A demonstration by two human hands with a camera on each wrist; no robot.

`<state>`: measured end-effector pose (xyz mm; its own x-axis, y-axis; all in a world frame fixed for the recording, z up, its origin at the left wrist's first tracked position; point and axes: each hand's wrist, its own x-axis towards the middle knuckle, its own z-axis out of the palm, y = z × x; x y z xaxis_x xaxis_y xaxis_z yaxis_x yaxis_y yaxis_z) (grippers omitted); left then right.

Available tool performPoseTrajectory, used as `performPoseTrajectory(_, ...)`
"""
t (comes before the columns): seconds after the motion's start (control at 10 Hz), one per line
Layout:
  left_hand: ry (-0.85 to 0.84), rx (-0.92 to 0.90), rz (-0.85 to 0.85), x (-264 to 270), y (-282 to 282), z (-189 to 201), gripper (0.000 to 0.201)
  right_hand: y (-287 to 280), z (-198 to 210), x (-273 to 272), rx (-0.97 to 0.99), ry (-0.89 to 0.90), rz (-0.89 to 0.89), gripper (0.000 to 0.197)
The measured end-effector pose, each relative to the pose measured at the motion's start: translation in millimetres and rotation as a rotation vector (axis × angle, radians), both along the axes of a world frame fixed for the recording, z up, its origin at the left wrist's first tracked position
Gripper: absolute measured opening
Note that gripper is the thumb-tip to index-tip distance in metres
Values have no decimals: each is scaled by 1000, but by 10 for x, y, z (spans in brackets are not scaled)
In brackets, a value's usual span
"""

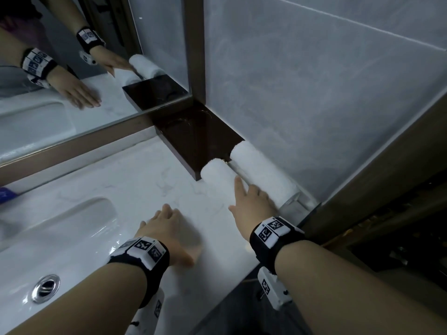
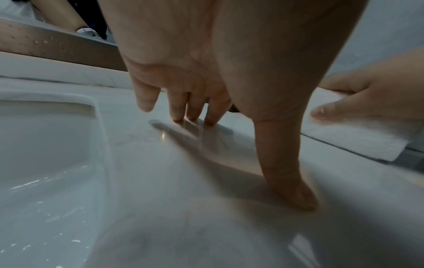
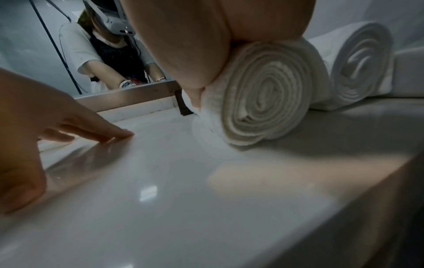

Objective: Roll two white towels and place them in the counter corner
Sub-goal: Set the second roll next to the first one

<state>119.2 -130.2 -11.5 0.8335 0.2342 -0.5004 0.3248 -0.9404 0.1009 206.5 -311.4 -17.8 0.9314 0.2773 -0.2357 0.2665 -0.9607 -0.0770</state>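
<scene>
Resting flat on top of the nearer rolled towel (image 1: 219,176), the right hand (image 1: 251,201) has its fingers straight and spread, palm down, thumb out to the side; the right wrist view shows the palm pressing the top of this roll, whose spiral end faces the camera; the second rolled towel (image 1: 266,172) lies just beside it, against the grey wall (image 1: 314,93), the two rolls side by side and parallel at the table's far right corner; their far ends meet a dark brown tray (image 1: 198,139) tucked into that same corner, though whether they overlap it cannot be told; the left hand (image 1: 169,233) lies open on the white marbled table (image 1: 145,180), fingers straight and slightly apart, fingertips (image 2: 210,121) and thumb touching the glossy surface, holding nothing; it sits near the table's front edge, apart from the towels; a white sink basin (image 1: 60,238) with a metal drain (image 1: 46,287) fills the table's left side; a framed mirror (image 1: 72,68) runs along the table's back edge and reflects both hands and one roll; both wrists wear black bands with printed square markers.
</scene>
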Motion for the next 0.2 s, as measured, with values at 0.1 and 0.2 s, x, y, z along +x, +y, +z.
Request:
performPoseTrajectory(0.1,18,-1,4,21,17,0,95,-36,-51,21,36,-46,41,78)
performPoseTrajectory(0.2,31,-1,-5,23,22,-27,109,-164,-11,-14,263,9,-22,78)
